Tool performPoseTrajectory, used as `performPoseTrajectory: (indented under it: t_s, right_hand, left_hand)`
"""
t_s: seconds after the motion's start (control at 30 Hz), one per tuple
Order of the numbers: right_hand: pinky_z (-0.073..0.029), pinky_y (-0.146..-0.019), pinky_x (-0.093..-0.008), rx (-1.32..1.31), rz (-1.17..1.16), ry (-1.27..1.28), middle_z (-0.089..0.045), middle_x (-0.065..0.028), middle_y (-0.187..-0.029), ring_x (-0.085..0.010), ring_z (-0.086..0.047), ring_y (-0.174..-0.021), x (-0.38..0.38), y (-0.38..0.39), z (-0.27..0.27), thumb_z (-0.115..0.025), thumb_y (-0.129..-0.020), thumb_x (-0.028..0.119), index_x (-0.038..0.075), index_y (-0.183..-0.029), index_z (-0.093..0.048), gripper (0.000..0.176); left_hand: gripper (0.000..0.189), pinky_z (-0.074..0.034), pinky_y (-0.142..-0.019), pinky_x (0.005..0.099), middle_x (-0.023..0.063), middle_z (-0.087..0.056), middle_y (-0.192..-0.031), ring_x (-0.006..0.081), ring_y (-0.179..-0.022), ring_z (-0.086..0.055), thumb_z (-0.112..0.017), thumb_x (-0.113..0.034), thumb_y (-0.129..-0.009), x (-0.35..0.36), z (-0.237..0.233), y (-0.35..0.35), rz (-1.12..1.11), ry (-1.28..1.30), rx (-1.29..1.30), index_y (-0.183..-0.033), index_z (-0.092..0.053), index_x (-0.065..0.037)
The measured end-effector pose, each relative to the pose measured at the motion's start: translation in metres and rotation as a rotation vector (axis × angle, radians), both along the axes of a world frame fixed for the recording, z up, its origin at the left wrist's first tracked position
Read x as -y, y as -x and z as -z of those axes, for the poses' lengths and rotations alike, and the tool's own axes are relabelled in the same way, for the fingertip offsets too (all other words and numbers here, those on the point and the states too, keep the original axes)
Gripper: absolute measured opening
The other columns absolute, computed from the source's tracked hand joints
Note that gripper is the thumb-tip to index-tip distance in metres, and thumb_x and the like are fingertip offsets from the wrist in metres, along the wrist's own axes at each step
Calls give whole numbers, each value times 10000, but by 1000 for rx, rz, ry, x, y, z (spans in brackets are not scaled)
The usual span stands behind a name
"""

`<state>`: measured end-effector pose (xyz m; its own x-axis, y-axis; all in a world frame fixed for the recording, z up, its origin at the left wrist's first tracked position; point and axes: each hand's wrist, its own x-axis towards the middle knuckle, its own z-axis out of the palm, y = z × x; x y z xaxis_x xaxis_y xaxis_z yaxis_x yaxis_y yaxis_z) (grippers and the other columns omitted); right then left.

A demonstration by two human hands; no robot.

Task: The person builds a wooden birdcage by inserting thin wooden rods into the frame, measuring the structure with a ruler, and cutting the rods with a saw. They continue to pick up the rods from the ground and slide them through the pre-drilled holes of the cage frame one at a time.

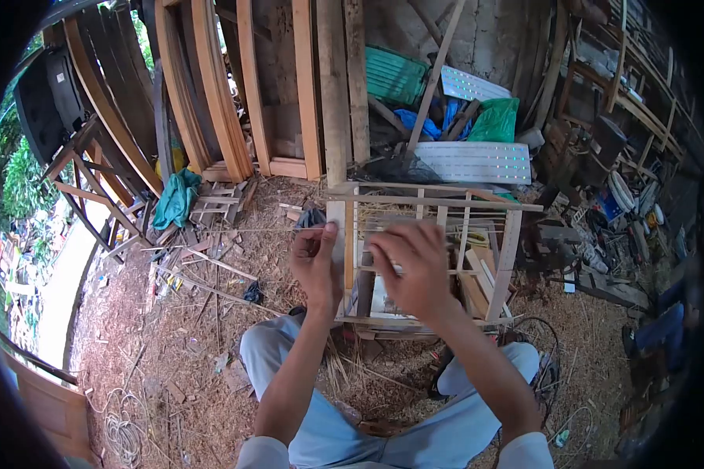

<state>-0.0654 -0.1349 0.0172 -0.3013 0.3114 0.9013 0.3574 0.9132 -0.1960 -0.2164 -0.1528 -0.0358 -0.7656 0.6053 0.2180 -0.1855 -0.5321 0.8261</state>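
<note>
My left hand point(314, 264) is closed, thumb and fingers pinched on a thin pale strip point(270, 230) that stretches out to the left. Beside it, my right hand point(416, 273) is curled, its fingers smeared by motion; whatever they hold is hidden. Both hands are above a wooden frame point(506, 262) built of narrow slats, standing between my knees. The left hand is nearest its left upright point(336, 215), and the right is over the slatted middle. Loose wood pieces point(474, 293) show through the right half of the frame.
Tall timber frames point(250, 86) lean along the back. White panels point(469, 162) and green sheeting point(494, 119) lie behind the wooden frame. Shavings and offcuts cover the ground, with a rope coil point(123, 434) at lower left and a black cable point(554, 344) at right.
</note>
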Motion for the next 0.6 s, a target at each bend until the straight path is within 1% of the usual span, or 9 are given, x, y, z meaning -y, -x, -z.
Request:
performPoseTrajectory:
  t_s: [0.07, 0.1, 0.2, 0.27, 0.33, 0.37, 0.43, 0.47, 0.6]
  right_hand:
    - [-402, -786, -383, 66, 40, -10, -611, -27, -886, -235, -555, -841, -9, 23, 9, -702, -737, 51, 86, -872, -661, 145]
    - [-402, -786, -383, 73, 30, -17, -611, -27, -886, -235, -555, -841, -12, 29, 11, -702, -737, 51, 86, -872, -661, 145]
    - [-398, -784, -387, 84, 45, -40, -609, -16, -876, -229, -550, -833, -15, 42, 12, -706, -738, 75, 93, -870, -665, 140]
    - [-394, -774, -386, 115, 72, -102, -606, -12, -867, -225, -545, -830, -17, 47, 11, -707, -732, 90, 94, -851, -657, 129]
    - [-393, -769, -385, 126, 77, -116, -605, -11, -864, -222, -543, -831, -18, 50, 11, -706, -729, 90, 93, -840, -649, 125]
    - [-391, -763, -384, 126, 87, -123, -605, -10, -861, -218, -542, -833, -18, 51, 11, -705, -726, 90, 91, -829, -641, 121]
    - [-391, -759, -385, 161, 90, -168, -603, -12, -856, -219, -542, -826, -19, 52, 10, -705, -718, 86, 90, -818, -631, 125]
    - [-390, -755, -387, 185, 95, -208, -602, -14, -850, -219, -541, -820, -19, 53, 10, -705, -710, 83, 88, -807, -621, 128]
    - [-388, -759, -393, 219, 97, -209, -600, -19, -847, -221, -539, -825, -20, 56, 9, -709, -685, 77, 88, -796, -608, 151]
  left_hand:
    - [117, -436, -668, 192, 13, -627, -795, 60, -715, -551, -707, -88, -856, 1, 0, -1, 66, -41, 70, -864, -614, -18]
    - [122, -433, -634, 190, 16, -627, -787, 54, -697, -546, -707, -90, -856, 0, 2, -1, 59, -36, 55, -865, -613, -13]
    - [128, -438, -630, 192, 21, -627, -786, 54, -697, -548, -708, -89, -855, 0, 6, 1, 87, -69, 47, -873, -612, -6]
    - [135, -444, -645, 192, 29, -632, -785, 57, -703, -555, -709, -86, -853, 2, 4, -1, 100, -103, 115, -889, -609, -2]
    - [100, -467, -712, 215, 57, -631, -895, 95, -809, -580, -661, -55, -882, -1, 8, 0, 158, -170, 119, -906, -581, 1]
    - [100, -467, -712, 215, 57, -631, -895, 95, -809, -580, -661, -55, -882, -2, 10, 0, 155, -174, 128, -906, -581, 1]
    - [137, -449, -675, 192, 47, -647, -833, 65, -749, -572, -704, -72, -854, -4, 11, -2, 160, -212, 152, -907, -599, -2]
    - [137, -449, -675, 192, 47, -647, -833, 65, -749, -572, -704, -72, -854, -4, 11, -3, 159, -213, 161, -907, -599, -2]
    - [134, -449, -695, 205, 35, -641, -843, 64, -766, -566, -680, -105, -881, -1, 13, -2, 162, -209, 137, -903, -595, -5]
